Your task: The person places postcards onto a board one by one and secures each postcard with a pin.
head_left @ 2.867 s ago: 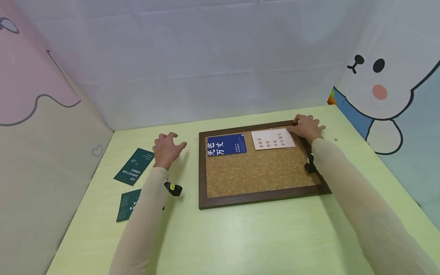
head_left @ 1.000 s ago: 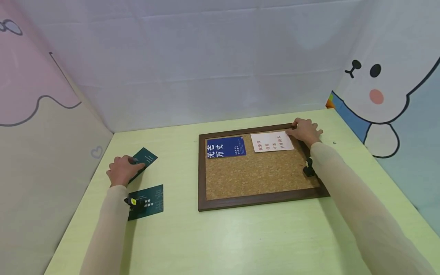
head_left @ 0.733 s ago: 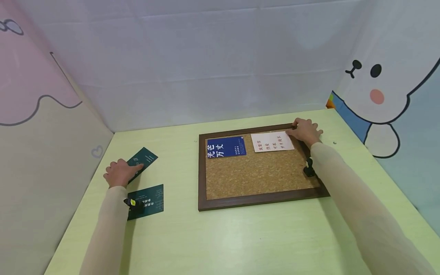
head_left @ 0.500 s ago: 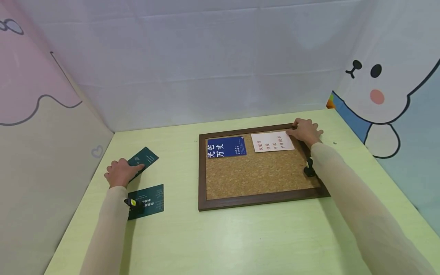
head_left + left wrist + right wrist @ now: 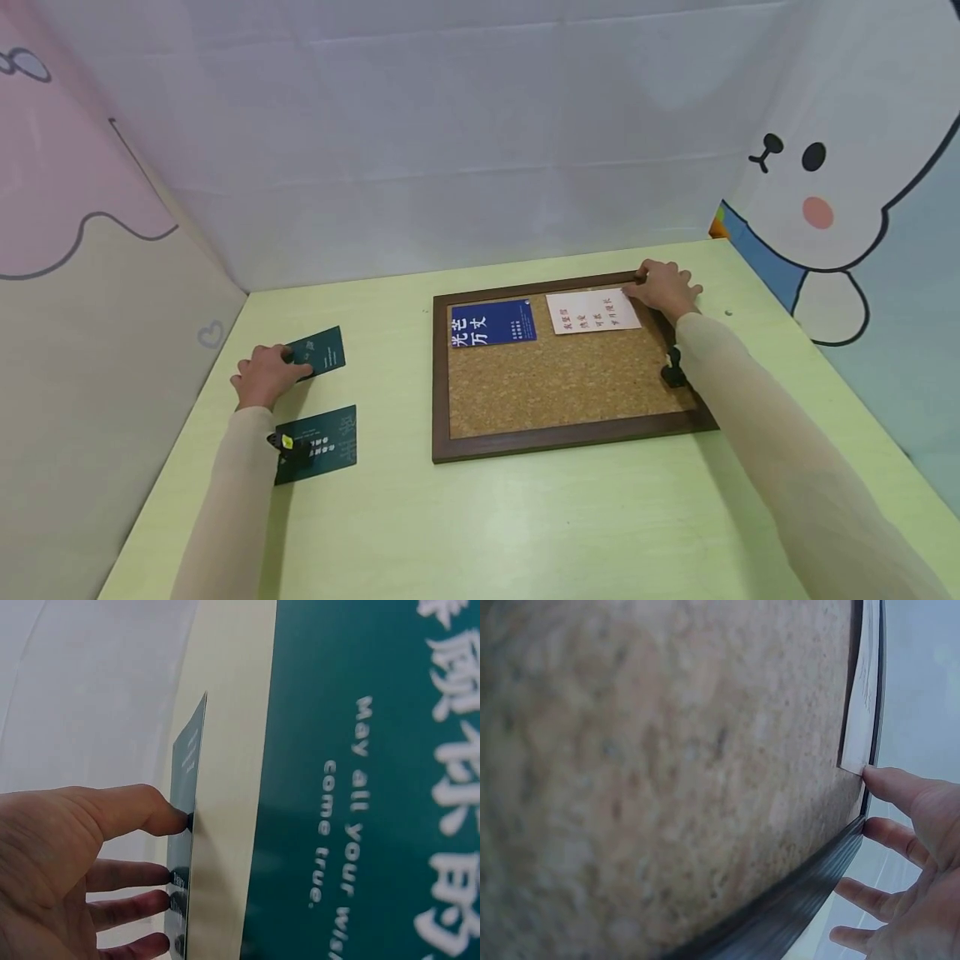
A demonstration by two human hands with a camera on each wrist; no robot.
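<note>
Even, diffuse light is brightening the head view. Faint glare is showing on the surface (image 5: pixel 487 517), and soft shadows are falling beside the sleeves (image 5: pixel 225 517). In the right wrist view, the cork board (image 5: pixel 645 765) is blurring leftward.

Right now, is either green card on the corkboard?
No, the head view shows the farther green card at the left hand and the nearer green card on the table, both left of the corkboard.

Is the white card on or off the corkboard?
On: the head view shows the white card lying on the corkboard, inside its frame; in the right wrist view, the thumb of the right hand is at its corner.
</note>
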